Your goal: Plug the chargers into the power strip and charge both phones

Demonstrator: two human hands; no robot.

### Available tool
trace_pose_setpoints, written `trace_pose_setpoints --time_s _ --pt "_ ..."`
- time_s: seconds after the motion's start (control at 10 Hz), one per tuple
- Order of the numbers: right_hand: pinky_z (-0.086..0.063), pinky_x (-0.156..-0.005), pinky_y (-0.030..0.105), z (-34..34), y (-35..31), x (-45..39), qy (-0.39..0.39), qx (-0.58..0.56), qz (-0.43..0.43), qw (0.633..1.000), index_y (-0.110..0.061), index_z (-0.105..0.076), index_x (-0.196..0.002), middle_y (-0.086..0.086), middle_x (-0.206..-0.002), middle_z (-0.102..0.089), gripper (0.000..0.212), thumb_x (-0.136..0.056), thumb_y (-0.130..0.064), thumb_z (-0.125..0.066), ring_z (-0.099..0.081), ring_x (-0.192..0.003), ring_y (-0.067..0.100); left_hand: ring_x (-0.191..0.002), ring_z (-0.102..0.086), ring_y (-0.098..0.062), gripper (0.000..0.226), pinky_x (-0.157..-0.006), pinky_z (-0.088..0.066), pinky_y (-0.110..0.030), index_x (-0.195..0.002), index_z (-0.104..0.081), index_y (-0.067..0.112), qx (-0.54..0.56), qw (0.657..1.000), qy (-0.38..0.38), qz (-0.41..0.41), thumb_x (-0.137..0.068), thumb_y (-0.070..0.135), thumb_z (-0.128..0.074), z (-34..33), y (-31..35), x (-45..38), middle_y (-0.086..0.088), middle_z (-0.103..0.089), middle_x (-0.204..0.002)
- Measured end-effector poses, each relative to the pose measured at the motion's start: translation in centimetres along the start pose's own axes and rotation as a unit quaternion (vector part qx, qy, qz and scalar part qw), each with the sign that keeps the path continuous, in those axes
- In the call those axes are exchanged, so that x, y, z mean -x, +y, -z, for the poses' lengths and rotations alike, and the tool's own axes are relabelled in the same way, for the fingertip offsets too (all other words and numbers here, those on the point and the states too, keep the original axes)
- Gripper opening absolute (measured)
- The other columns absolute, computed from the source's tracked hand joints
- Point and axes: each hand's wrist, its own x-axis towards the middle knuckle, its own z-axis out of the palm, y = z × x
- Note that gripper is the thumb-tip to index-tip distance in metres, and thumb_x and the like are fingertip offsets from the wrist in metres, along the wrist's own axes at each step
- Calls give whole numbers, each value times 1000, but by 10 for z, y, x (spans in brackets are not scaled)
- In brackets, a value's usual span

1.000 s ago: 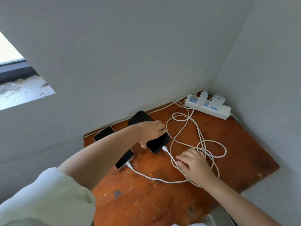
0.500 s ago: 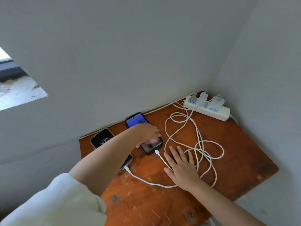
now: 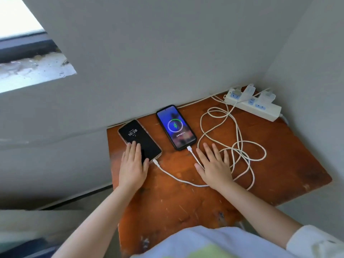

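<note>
Left phone (image 3: 138,139) reads 10:28; right phone (image 3: 176,126) shows green charging bolt. Left hand (image 3: 133,167) flat, fingertips on left phone; right hand (image 3: 214,166) flat over cables (image 3: 236,144). Strip (image 3: 260,107) at desk's (image 3: 186,207) far right corner.

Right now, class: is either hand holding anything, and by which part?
Nothing is held. The left hand lies flat with fingers on the lock-screen phone's near end; the right hand lies flat over the white cables.

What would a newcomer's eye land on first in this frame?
The lit phone at the table's back centre, showing a green charging ring with a white cable plugged in. Then the tangle of white cables running right to the power strip in the corner, and both hands lying flat, the left hand partly on the dark phone.
</note>
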Motion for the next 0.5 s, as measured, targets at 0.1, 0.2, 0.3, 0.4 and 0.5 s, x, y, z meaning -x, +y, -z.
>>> trace_pose_setpoints --time_s 0.1,0.2,0.3,0.4,0.5 --pt "-4 -114 51 5 -2 3 -9 15 0 1000 -27 -12 -146 2 -157 -6 71 -83 -57 1 0 -144 26 -146 0 -24 63 -119 -2 -37 -146 -7 7 -14 997 6 69 -98 40 -28 -10 -11 14 -11 -6 -158" --pt "-5 -114 51 12 -4 2 -12 -6 -9 1000 -25 -17 -146 2 -157 -10 55 -96 -50 -22 -3 -144 24 -146 1 -23 68 -119 1 -36 -147 -3 8 -50 996 -3 70 -96 47 -25 -17 -14 15 -11 -3 -158" --pt "-10 -114 50 20 -4 -2 -10 -23 -21 999 -20 -22 -144 4 -156 -17 54 -97 -44 -30 -9 -143 24 -146 3 -23 70 -119 2 -37 -147 0 9 -60 996 -12 69 -95 50 -25 -17 -14 14 -10 0 -158" --pt "-13 -114 50 16 -8 -1 -20 -10 -17 1000 -20 -21 -145 5 -156 -15 54 -96 -41 -34 -8 -143 26 -146 4 -23 71 -119 2 -37 -146 1 9 -64 995 -20 68 -95 50 -24 -17 -14 15 -11 1 -158" --pt "-13 -114 49 17 -7 -4 -7 -25 -27 999 -19 -23 -144 6 -155 -16 55 -96 -41 -36 -9 -143 26 -146 4 -23 71 -119 2 -37 -146 2 9 -67 995 -12 69 -95 51 -23 -17 -14 14 -11 1 -158"
